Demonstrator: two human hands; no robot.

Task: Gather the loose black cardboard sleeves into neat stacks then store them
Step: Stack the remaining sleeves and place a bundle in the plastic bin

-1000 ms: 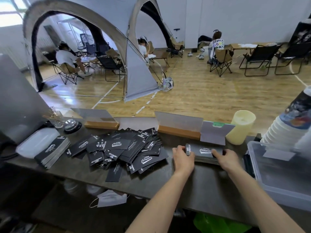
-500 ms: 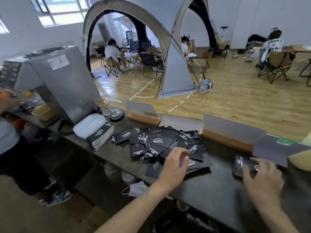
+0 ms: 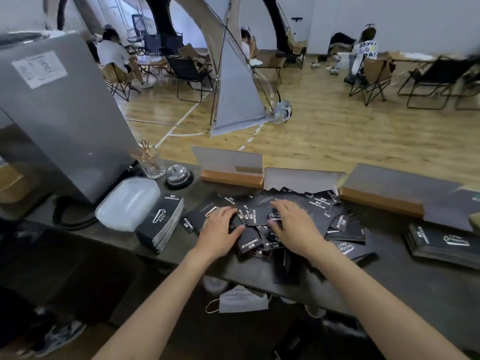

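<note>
A loose pile of black cardboard sleeves (image 3: pixel 322 203) with white print is spread over the middle of the dark counter (image 3: pixel 405 284). My left hand (image 3: pixel 220 228) rests palm down on the pile's left side, fingers spread over the sleeves. My right hand (image 3: pixel 293 224) lies flat on the pile's middle, fingers apart. Neither hand has a sleeve lifted. A neat stack of sleeves (image 3: pixel 162 222) sits left of the pile. Another squared stack (image 3: pixel 444 244) lies at the right end of the counter.
A clear plastic lid (image 3: pixel 128 202), a call bell (image 3: pixel 179 175) and a glass of sticks (image 3: pixel 153 165) sit at the left by a grey metal machine (image 3: pixel 59 113). Wooden-based sign holders (image 3: pixel 230 166) line the counter's far edge. A face mask (image 3: pixel 241 301) hangs below.
My right hand has left the right stack and swung left onto the loose pile. My left hand has also moved onto the pile. The view has turned left.
</note>
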